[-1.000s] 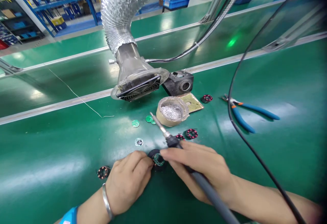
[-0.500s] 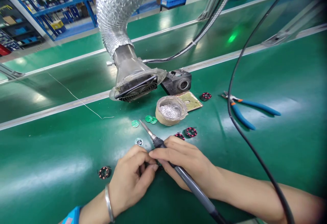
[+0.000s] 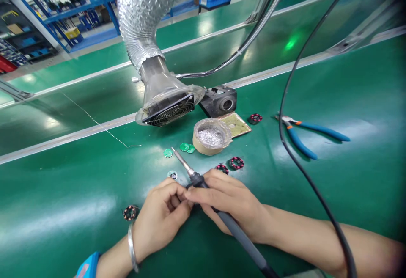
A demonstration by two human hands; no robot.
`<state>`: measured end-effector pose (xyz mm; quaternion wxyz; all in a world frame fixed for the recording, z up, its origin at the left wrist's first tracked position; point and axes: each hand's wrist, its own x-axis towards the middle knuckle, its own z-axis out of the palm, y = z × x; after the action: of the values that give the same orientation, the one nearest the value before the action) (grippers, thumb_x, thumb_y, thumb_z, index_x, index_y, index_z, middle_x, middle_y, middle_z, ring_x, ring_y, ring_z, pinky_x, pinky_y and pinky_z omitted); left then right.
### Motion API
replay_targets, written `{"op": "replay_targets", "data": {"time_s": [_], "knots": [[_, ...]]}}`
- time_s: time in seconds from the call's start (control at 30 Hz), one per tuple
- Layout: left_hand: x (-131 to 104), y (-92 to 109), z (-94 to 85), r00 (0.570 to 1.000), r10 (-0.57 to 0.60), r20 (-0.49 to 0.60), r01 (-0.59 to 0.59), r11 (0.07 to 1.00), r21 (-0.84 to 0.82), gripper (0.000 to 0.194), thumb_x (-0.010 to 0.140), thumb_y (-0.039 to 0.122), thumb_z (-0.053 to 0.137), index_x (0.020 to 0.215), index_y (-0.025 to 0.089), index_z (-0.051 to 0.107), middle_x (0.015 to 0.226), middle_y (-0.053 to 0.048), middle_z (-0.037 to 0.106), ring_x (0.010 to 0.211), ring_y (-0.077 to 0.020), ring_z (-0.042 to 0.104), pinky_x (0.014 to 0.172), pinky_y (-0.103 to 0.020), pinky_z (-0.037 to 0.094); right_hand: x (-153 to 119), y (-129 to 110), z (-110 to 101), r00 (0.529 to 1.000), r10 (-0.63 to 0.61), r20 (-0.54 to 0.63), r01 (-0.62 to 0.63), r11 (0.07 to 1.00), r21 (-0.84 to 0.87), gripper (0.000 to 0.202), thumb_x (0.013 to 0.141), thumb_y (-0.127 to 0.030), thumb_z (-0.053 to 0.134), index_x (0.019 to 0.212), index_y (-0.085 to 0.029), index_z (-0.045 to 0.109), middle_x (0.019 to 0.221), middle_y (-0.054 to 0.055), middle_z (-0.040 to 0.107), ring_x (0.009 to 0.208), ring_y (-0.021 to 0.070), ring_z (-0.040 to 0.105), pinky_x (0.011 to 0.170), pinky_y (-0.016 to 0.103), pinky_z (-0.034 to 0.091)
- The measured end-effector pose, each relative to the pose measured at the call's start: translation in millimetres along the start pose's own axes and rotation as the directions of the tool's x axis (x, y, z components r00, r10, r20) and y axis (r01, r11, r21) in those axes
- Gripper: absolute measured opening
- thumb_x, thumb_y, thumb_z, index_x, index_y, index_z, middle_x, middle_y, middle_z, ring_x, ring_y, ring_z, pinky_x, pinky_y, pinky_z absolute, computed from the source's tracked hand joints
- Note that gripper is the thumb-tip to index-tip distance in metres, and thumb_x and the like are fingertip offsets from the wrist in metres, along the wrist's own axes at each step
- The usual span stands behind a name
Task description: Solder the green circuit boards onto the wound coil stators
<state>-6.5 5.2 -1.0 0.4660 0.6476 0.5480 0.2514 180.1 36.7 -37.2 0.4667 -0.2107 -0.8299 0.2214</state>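
My bare hands meet low in the middle of a smooth, glossy green worktop (image 3: 72,223), so take the clock's centre there. My right hand (image 3: 236,204) grips a soldering iron (image 3: 233,226) like a pen, fingers wrapped close about it. The iron lies slantwise: its long axis runs from between 10 and 11 o'clock, where the tip points, back to between 4 and 5. It is slim and straight, with a narrow metal point, a shiny metal sleeve, a ribbed-looking black collar and a dark grey handle. The tip is just beside a flat green disc (image 3: 168,153).

My left hand (image 3: 160,216) has its fingers drawn in narrow, thumb bent toward the forefinger; a dark edge shows between my hands, but I cannot tell what the left one grips. A smooth silver bangle (image 3: 131,246) circles that wrist.

At 1 o'clock sits a round, rough-rimmed tan tub (image 3: 203,144) of crinkled silvery bits, touching a flat, yellowish, grainy square pad (image 3: 239,126). At 2 o'clock rests a ring-shaped coil (image 3: 236,163) wound in pink and black; farther out, pliers (image 3: 300,142) lie spread, handles matte blue. Between 8 and 9 is a copper-toned coil (image 3: 129,213).
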Motion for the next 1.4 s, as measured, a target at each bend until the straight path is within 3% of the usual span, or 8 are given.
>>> {"op": "replay_targets", "data": {"time_s": [0.17,0.37,0.7,0.83,1.0,1.1,1.4], "knots": [[0,-2,-0.7,0.989,-0.136,0.052,0.142,0.977,-0.161,0.010,0.082,0.017,0.055,0.073,0.017,0.053,0.067,0.003,0.050,0.051,-0.0062,0.043,0.044,-0.016,0.035,-1,0,-2,0.997,-0.073,0.030,0.072,0.997,0.020,0.033,0.089,-0.007,0.044,0.119,-0.015,0.055,0.077,0.004,0.061,0.067,0.0147,0.054,0.066,0.031,0.048],[-3,-2,-3.1,0.964,-0.245,0.107,0.263,0.943,-0.204,0.008,0.084,0.022,0.053,0.078,0.017,0.051,0.066,0.002,0.053,0.050,-0.0080,0.049,0.042,-0.017,0.042,0,-1,-6,0.993,-0.081,0.084,0.079,0.997,0.023,0.034,0.088,-0.006,0.044,0.119,-0.012,0.054,0.071,0.002,0.056,0.063,0.0149,0.046,0.061,0.030,0.044],[-3,-2,-0.8,0.988,-0.148,0.044,0.151,0.987,-0.064,0.009,0.079,0.010,0.050,0.074,0.017,0.054,0.065,0.002,0.052,0.049,-0.0073,0.048,0.041,-0.017,0.041,5,-4,-16,0.997,-0.068,0.032,0.067,0.997,0.049,0.035,0.086,-0.002,0.045,0.120,-0.009,0.053,0.067,0.003,0.055,0.059,0.0148,0.044,0.057,0.031,0.042],[-3,-2,0.6,0.988,-0.155,0.030,0.157,0.984,-0.082,0.009,0.080,0.013,0.052,0.073,0.016,0.056,0.069,0.001,0.053,0.052,-0.0075,0.049,0.043,-0.018,0.041,10,-13,-35,0.999,0.010,-0.033,-0.008,0.999,0.036,0.043,0.084,-0.005,0.050,0.125,-0.013,0.052,0.069,0.002,0.055,0.059,0.0146,0.048,0.053,0.030,0.042],[-3,0,1.4,0.974,-0.223,0.037,0.226,0.972,-0.068,0.009,0.081,0.015,0.052,0.073,0.016,0.056,0.072,0.000,0.052,0.056,-0.0079,0.050,0.047,-0.018,0.042,12,-37,-56,0.974,0.219,0.061,-0.220,0.976,-0.003,0.035,0.082,-0.013,0.051,0.116,-0.021,0.058,0.075,0.004,0.061,0.068,0.0196,0.061,0.059,0.032,0.052],[-4,0,1.4,0.969,-0.245,0.036,0.247,0.967,-0.066,0.009,0.081,0.015,0.053,0.073,0.016,0.057,0.073,0.001,0.053,0.055,-0.0072,0.049,0.048,-0.018,0.042,11,-49,-56,0.941,0.336,-0.039,-0.337,0.941,-0.033,0.033,0.080,-0.012,0.051,0.110,-0.024,0.059,0.077,0.003,0.065,0.070,0.0213,0.066,0.059,0.031,0.055],[-5,-3,1.5,0.974,-0.224,0.023,0.225,0.973,-0.058,0.009,0.081,0.013,0.052,0.074,0.017,0.057,0.073,0.001,0.054,0.055,-0.0070,0.048,0.049,-0.018,0.041,10,-49,-46,0.936,0.342,-0.088,-0.344,0.939,-0.013,0.029,0.080,-0.011,0.052,0.104,-0.025,0.060,0.076,0.004,0.067,0.068,0.0233,0.068,0.057,0.032,0.056]]}}
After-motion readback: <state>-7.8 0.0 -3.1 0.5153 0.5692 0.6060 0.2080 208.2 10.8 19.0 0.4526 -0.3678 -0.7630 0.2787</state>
